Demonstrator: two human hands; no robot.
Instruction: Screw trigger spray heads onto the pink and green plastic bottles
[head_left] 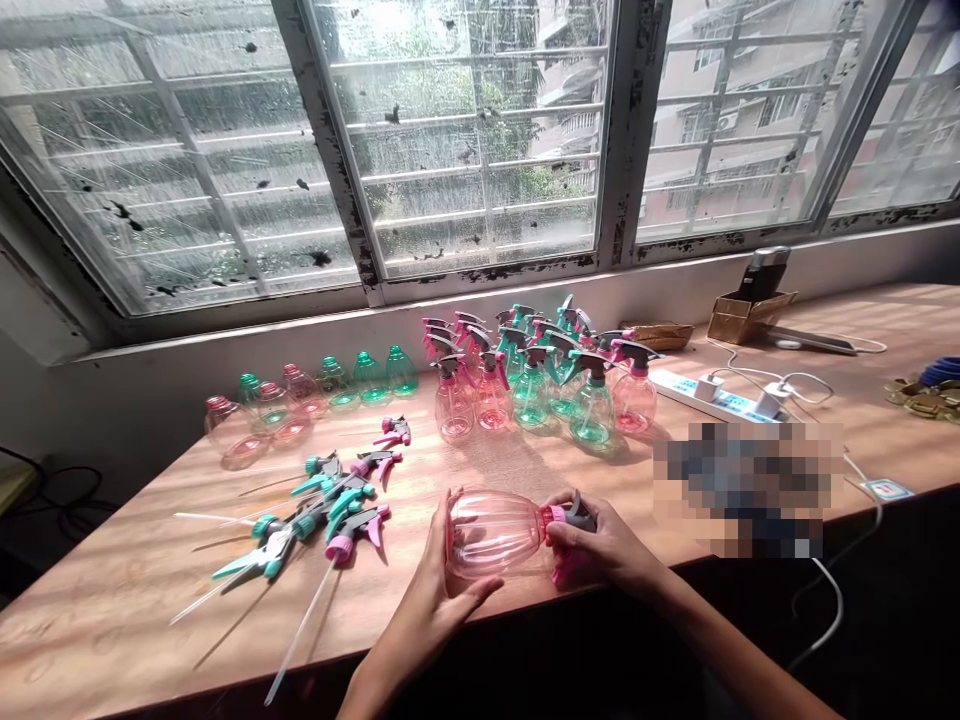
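- Lying sideways between the hands, the pink bottle (495,540) was near the front edge of the surface (112,630); whether it touched the wood could not be told.
- The left hand (433,592) cupped the bottle's broad base end, its thumb stretched out along the near side.
- The right hand (616,552) grasped the spray head (576,514) at the neck, thumb by the pink collar.
- Seemingly empty, the bottle was probably light, and its clear wall looked thin enough to dent under a hard squeeze.
- Its smooth, rounded body could have slipped or spun in a loose hold, so a wide, gentle palm near the base seemed best.
- The ridged collar looked stiffer and likely gave better grip than the trigger, which probably moved under pressure.
- Loose spray heads (340,548) lay to the left; their thin tubes looked bendy, so each was better lifted by its collar.
- Capped bottles (531,396) stood behind the hands, and open bottles (369,380) at the back left.
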